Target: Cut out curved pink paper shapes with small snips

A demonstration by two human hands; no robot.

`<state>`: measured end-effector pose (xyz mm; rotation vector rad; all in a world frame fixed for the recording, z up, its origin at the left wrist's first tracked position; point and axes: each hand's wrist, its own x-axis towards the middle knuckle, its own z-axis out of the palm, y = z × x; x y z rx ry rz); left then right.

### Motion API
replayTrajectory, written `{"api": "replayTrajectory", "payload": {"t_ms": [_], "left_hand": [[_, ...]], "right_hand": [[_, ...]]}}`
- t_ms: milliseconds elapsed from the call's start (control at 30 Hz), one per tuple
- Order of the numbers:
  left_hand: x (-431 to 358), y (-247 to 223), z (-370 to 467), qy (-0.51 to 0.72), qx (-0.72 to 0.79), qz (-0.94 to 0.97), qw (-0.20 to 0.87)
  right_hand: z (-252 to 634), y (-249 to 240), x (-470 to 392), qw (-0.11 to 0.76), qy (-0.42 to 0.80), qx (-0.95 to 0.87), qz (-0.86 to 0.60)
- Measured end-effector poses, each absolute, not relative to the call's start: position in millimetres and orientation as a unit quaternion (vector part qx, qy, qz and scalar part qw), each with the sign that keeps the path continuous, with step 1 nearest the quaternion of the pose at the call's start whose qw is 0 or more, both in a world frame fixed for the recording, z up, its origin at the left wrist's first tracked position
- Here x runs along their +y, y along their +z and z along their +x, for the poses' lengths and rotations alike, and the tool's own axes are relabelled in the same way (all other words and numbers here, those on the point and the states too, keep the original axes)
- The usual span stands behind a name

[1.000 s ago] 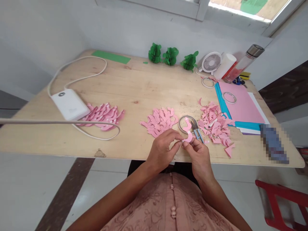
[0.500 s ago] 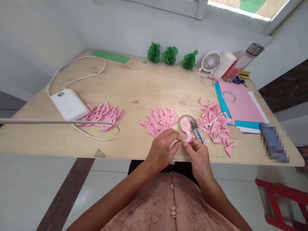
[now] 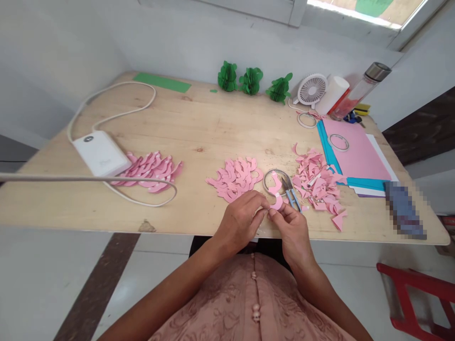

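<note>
A wavy pink paper cutout [image 3: 276, 203] with small white patches on it is pinched at its near end between my hands. My left hand [image 3: 242, 217] closes its fingertips on the cutout's left edge. On the other side, my right hand [image 3: 290, 228] grips it between thumb and fingers. The cutout's far part lies over a tape roll [image 3: 266, 183]. Blue-handled thread snips [image 3: 292, 195] rest just beyond my right hand. A pile of wavy pink cutouts [image 3: 232, 177] lies beyond my left hand. What sits right between my fingertips is hidden.
Pink scraps [image 3: 316, 177] are heaped at right, near coloured paper sheets [image 3: 362, 156] with another tape roll [image 3: 338, 142]. A white power bank [image 3: 101, 154] and its cable sit at left beside more cutouts [image 3: 159, 173]. Green paper ornaments [image 3: 250, 81] and a fan [image 3: 312, 90] line the wall.
Both hands stay almost in place, still pinching the pink cutout. The whole view has shifted only very slightly.
</note>
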<state>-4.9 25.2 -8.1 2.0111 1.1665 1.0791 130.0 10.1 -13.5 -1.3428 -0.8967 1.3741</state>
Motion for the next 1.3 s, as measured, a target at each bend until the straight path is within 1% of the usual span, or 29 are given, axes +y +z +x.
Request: {"api": "replayTrajectory", "payload": {"t_ms": [167, 333, 633, 767, 967, 1033, 1133, 1300], "left_hand": [[24.2, -13.1, -3.1, 0.404, 0.429, 0.774, 0.233], [23.0, -20.3, -0.1, 0.439, 0.411, 0.780, 0.175], [21.4, -31.1, 0.9, 0.495, 0.411, 0.741, 0.193], [19.8, -29.2, 1.1, 0.503, 0.420, 0.714, 0.246], [21.4, -16.4, 1.1, 0.516, 0.440, 0.599, 0.425], [22.3, -14.2, 1.0, 0.512, 0.439, 0.573, 0.466], [23.2, -13.1, 0.8, 0.496, 0.445, 0.560, 0.492], [24.5, -12.3, -0.2, 0.472, 0.458, 0.564, 0.499]], "right_hand": [[129.6, -13.9, 10.1, 0.495, 0.571, -0.355, -0.551], [127.9, -14.8, 10.4, 0.513, 0.571, -0.341, -0.542], [125.7, -19.6, 10.0, 0.535, 0.555, -0.328, -0.546], [125.6, -19.7, 10.0, 0.538, 0.558, -0.323, -0.543], [125.1, -16.4, 10.0, 0.525, 0.537, -0.349, -0.560], [125.1, -16.1, 9.4, 0.516, 0.541, -0.364, -0.556], [125.3, -16.6, 8.2, 0.506, 0.548, -0.382, -0.545], [127.0, -17.2, 8.1, 0.491, 0.530, -0.410, -0.557]]}}
